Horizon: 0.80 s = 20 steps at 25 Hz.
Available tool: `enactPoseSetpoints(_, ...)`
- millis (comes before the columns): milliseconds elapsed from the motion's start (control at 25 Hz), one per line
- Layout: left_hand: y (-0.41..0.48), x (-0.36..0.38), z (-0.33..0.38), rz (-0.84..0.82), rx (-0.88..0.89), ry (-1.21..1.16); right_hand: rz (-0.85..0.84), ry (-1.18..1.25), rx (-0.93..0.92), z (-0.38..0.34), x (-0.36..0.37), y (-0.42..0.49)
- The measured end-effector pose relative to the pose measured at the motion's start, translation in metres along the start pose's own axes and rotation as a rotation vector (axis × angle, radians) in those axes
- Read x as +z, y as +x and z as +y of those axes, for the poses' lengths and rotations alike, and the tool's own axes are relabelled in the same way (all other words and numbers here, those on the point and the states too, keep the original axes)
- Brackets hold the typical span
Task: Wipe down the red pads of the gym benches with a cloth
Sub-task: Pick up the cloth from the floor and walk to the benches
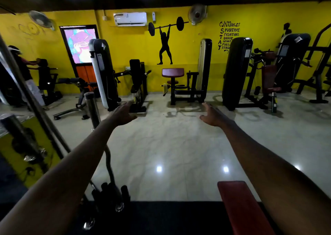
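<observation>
Both my arms stretch forward over the pale gym floor. My left hand (123,112) and my right hand (212,115) are held out with fingers relaxed and hold nothing. A red bench pad (238,206) lies at the lower right, partly under my right forearm. Against the yellow far wall a machine carries a red pad (173,72) above a small round red seat (172,82). A pale cloth (165,88) hangs on that machine's left side. Another machine at the right has dark red pads (268,76).
Black weight-stack machines (103,69) (236,69) stand along the far wall. A chrome post (92,107) and a curl bar (109,161) rise at my left, above a black mat (161,216). A person (25,68) stands at a machine far left.
</observation>
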<state>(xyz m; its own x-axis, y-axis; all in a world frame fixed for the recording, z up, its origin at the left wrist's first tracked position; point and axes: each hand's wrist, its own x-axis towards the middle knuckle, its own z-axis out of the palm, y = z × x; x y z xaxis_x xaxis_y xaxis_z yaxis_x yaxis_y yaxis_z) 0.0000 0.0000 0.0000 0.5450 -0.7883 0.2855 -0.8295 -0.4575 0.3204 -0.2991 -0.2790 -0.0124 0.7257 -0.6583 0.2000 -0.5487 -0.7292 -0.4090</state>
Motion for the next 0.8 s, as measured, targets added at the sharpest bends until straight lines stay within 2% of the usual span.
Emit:
enactPoseSetpoints(160,0.090,0.001,-0.035,-0.033,-0.046,-0.005,-0.024,0.014,0.035,-0.004,0.011,0.087)
enactPoseSetpoints(360,0.211,0.006,-0.067,0.001,-0.030,-0.058,0.021,0.059,0.013,-0.011,0.010,0.218)
enactPoseSetpoints(680,0.409,0.068,-0.143,-0.015,-0.053,-0.061,0.013,0.066,-0.044,0.021,0.055,0.453)
enactPoseSetpoints(800,0.488,0.084,-0.155,-0.052,-0.077,-0.061,-0.012,0.079,-0.014,0.039,0.060,0.541)
